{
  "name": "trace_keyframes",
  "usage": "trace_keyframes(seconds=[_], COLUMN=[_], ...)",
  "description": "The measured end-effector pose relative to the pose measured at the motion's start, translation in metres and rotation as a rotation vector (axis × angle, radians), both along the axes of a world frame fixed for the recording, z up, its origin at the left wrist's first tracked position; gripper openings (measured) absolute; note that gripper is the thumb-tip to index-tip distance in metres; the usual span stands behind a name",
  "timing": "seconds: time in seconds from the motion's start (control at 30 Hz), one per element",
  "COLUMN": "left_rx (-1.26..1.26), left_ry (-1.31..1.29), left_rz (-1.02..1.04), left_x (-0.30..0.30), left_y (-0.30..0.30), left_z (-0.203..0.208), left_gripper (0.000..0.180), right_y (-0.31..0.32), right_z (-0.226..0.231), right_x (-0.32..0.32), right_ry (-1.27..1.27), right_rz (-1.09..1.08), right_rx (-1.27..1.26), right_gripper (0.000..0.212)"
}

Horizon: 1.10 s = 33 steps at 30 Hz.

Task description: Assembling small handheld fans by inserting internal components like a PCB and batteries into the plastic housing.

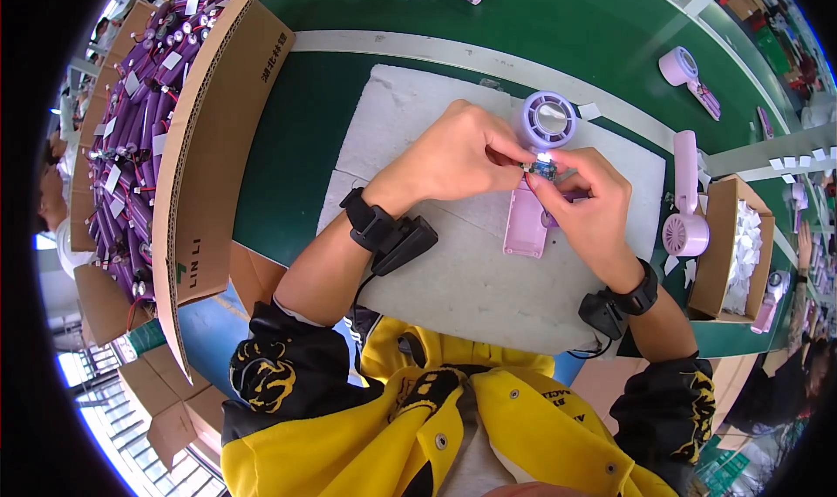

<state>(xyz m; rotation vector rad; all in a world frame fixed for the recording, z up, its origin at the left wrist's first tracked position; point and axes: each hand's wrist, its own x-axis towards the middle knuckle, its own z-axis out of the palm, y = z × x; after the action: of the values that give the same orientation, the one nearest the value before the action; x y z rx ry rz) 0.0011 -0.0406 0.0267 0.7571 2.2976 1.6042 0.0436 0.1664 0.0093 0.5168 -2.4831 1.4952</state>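
Note:
A lilac handheld fan lies on the white mat in front of me, its round head (548, 120) at the far end and its open handle shell (525, 225) toward me. Between my hands, just below the head, is a small blue circuit board (544, 166) with a bright light on it. My right hand (595, 196) pinches this board between thumb and index finger. With closed fingertips, my left hand (471, 155) grips a small pale connector at the board's left edge. A purple battery (551, 219) shows partly under my right hand, beside the handle.
A large cardboard box (222, 148) full of purple batteries (131, 139) stands at left. Right of the mat (418, 279) lie a pink fan (686, 196) and a small box of white pieces (711, 253). Another opened fan (678, 66) lies farther back.

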Motion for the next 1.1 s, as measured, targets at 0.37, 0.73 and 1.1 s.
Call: trace_keyframes(seconds=[0.37, 0.73, 1.1], left_rx=[-0.003, -0.033, 0.056], left_ry=[0.106, -0.167, -0.321], left_rz=[0.012, -0.140, -0.194], left_x=[0.001, -0.010, -0.011], left_y=[0.002, -0.010, -0.009], left_z=[-0.003, -0.002, -0.009], left_gripper=[0.024, 0.029, 0.025], right_y=[-0.001, -0.001, -0.003], right_z=[0.001, 0.010, 0.016], right_x=[-0.001, 0.001, 0.001], right_ry=[0.015, -0.147, -0.025], right_rz=[-0.003, 0.015, 0.005], right_rx=[0.005, -0.012, 0.129], right_gripper=[0.027, 0.019, 0.014])
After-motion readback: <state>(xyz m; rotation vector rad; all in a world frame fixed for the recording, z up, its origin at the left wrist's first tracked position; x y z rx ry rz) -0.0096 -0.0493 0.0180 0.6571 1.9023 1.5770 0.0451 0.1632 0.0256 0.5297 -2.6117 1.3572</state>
